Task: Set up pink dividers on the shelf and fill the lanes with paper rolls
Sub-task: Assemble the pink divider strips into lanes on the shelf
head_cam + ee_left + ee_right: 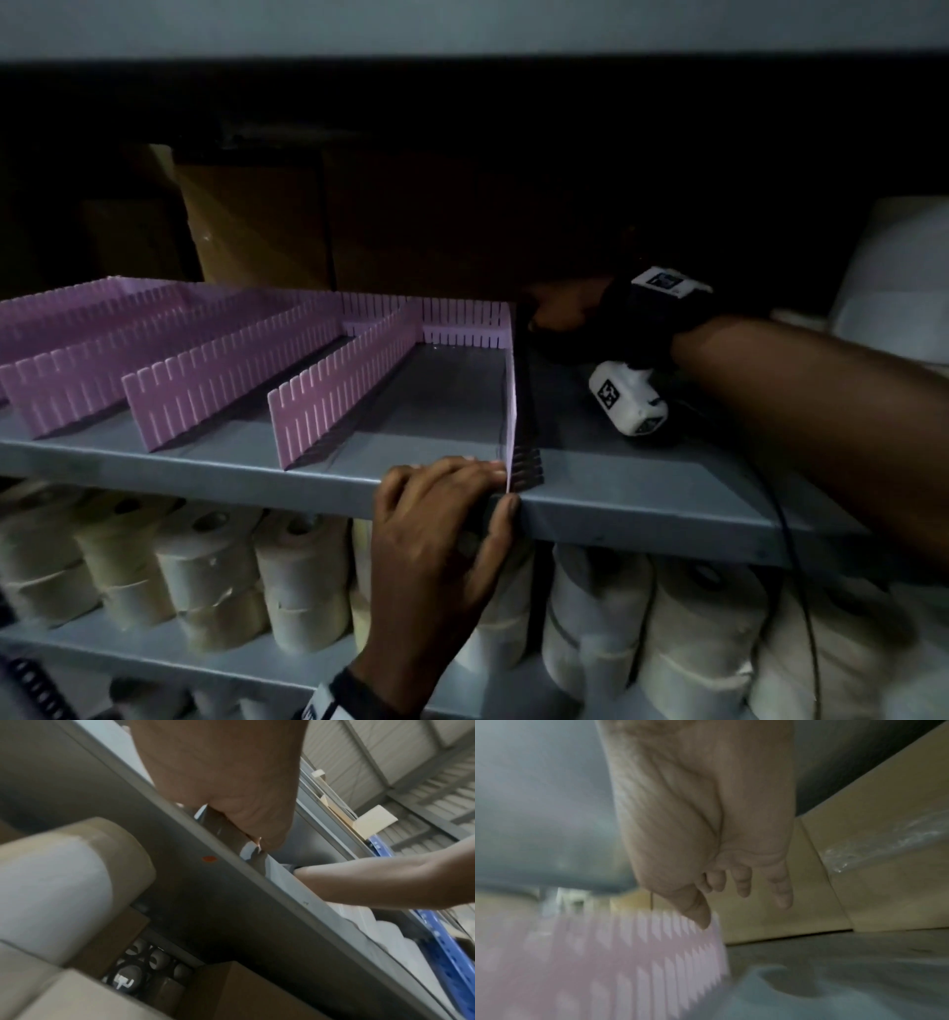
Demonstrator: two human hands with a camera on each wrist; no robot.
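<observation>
Steadying the rightmost pink divider on the grey shelf, centre frame.
Left hand grips the shelf's front lip, fingers curled against the divider's near end. Right hand, fingers loosely spread and holding nothing, thumb touching the divider's far top edge. Other dividers stand at left; paper rolls fill the shelf below.
</observation>
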